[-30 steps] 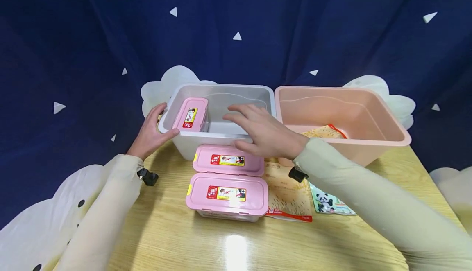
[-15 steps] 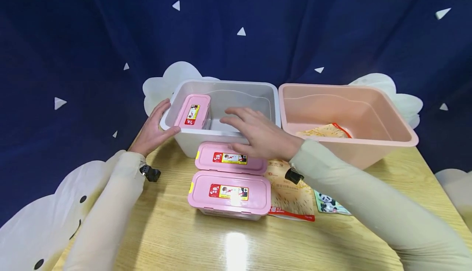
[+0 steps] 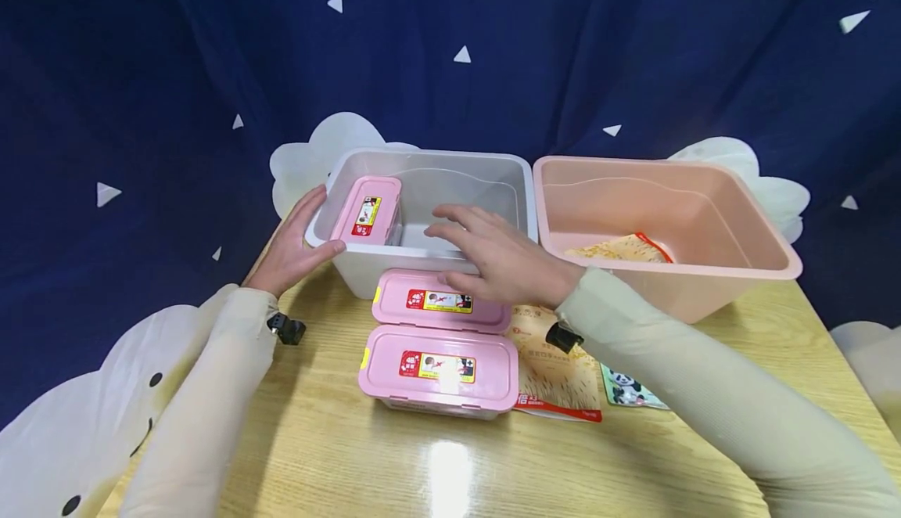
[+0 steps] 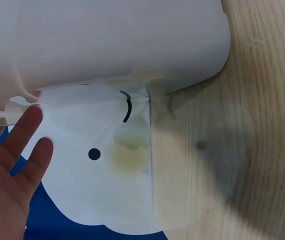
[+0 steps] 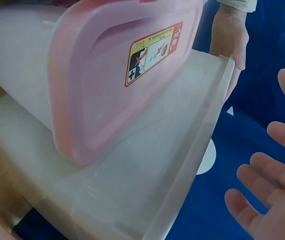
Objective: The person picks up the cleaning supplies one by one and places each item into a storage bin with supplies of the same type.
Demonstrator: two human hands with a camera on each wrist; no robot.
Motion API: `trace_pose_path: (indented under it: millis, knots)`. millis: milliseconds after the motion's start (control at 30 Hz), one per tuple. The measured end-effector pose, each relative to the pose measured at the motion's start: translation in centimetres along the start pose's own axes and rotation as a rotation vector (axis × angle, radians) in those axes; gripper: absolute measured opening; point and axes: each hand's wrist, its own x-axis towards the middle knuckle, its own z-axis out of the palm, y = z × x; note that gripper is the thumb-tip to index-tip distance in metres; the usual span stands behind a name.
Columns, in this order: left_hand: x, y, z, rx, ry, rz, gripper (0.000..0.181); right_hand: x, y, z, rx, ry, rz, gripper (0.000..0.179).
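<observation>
A whitish plastic bin stands at the table's back, with one pink-lidded box inside at its left end. My left hand rests at the bin's left front corner, fingers extended along the outside and thumb by the front rim. Above the front rim hovers my right hand, fingers spread, holding nothing. Just in front of the bin, a second pink-lidded box is partly covered by that hand; a third pink-lidded box lies nearer. In the right wrist view, spread fingers are apart from the bin.
To the right stands a peach bin with a tan packet inside. A flat tan bag with a red edge and a green panda packet, partly behind the right sleeve, lie on the wooden table. A blue curtain hangs behind.
The head view has shifted slightly, so the bins appear a little higher and further right. Both hands keep nearly the same pose, and the boxes stay in place.
</observation>
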Motion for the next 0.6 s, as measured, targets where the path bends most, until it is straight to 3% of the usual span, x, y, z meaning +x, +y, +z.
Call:
trace_pose_path:
  millis: [233, 600]
  knots:
    - [0.1, 0.0, 0.3, -0.052, 0.001, -0.034, 0.090, -0.4, -0.1, 0.3, -0.012, 0.005, -0.018, 0.046]
    - [-0.2, -0.3, 0.4, -0.079, 0.002, -0.041, 0.089, -2.6, -1.1, 1.1, 0.019, -0.044, -0.027, 0.050]
